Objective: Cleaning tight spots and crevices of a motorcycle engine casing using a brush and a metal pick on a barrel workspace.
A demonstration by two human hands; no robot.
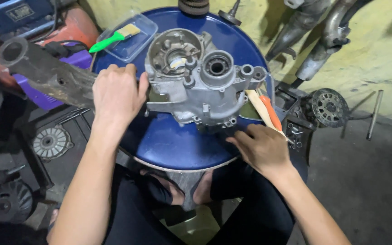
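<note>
So there's a grey metal engine casing (200, 79) sitting on top of a blue drum (178, 140), roughly in the middle of the lid, open side facing up so the bearing holes and studs show. The person's left hand (116, 93) is curled over the left edge of the casing, fingers wrapped down on it, right where a long dirty metal arm (46, 72) sticks out to the left over the drum's rim. Looks like a steadying hold, though whether the fingers actually clamp the casing or the arm is hard to tell from here.

The right hand (262, 147) is lying on the drum lid just in front of the casing's right corner, fingers loosely bent, tips near the casing's lower edge. Just beside it lies an orange-handled tool (271, 111) with a pale wooden handle (259, 109) next to it.

Behind the casing, a clear plastic tray (134, 38) holds a green-handled brush (114, 38).
</note>
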